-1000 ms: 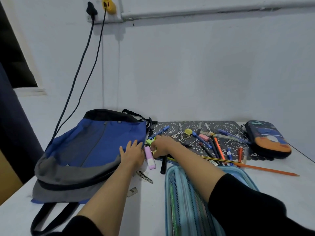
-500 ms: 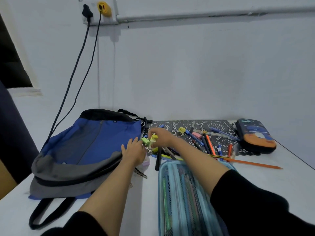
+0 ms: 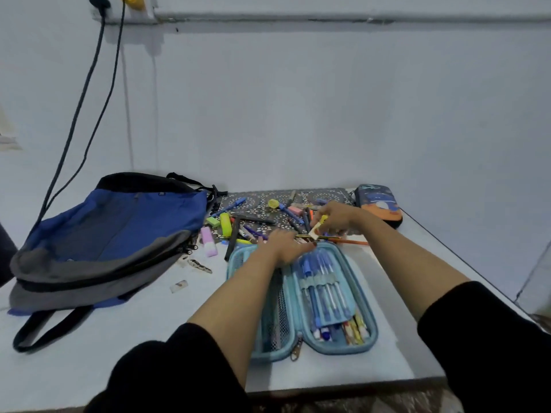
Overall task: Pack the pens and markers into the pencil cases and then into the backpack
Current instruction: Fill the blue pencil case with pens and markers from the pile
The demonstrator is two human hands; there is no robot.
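Left hand [image 3: 286, 246] lies palm down with straight fingers on the far end of the open pencil case [image 3: 367, 323], gripping nothing. Right hand [image 3: 336, 217], at 1 o'clock from it, curls its fingers round a pale yellow marker [image 3: 317, 228] and holds it just above the loose pens [image 3: 256, 220].

Two pencil cases are in view. The open one is light blue and lies flat on the white table [image 3: 119, 338]. Its right half carries a row of blue pens [image 3: 320, 289] under elastic bands, too crowded to count surely, with a few more tips at its near end. Its left half is a mesh pocket [image 3: 277, 311], its contents unclear. The closed pencil case [image 3: 380, 204], dark with orange, sits at 1 o'clock near the wall.

One backpack [image 3: 113, 234], blue and grey, lies flat at 10 o'clock, its opening not shown.

At 12 o'clock the pens scatter over a patterned mat [image 3: 328, 192]. Three highlighters lie at 11 o'clock: one pink [image 3: 207, 241], one yellow [image 3: 225, 224], one green [image 3: 213, 222]. One orange pencil [image 3: 353, 242] lies just under the right hand. Two cables [image 3: 89, 84] hang down the wall at 10 o'clock.
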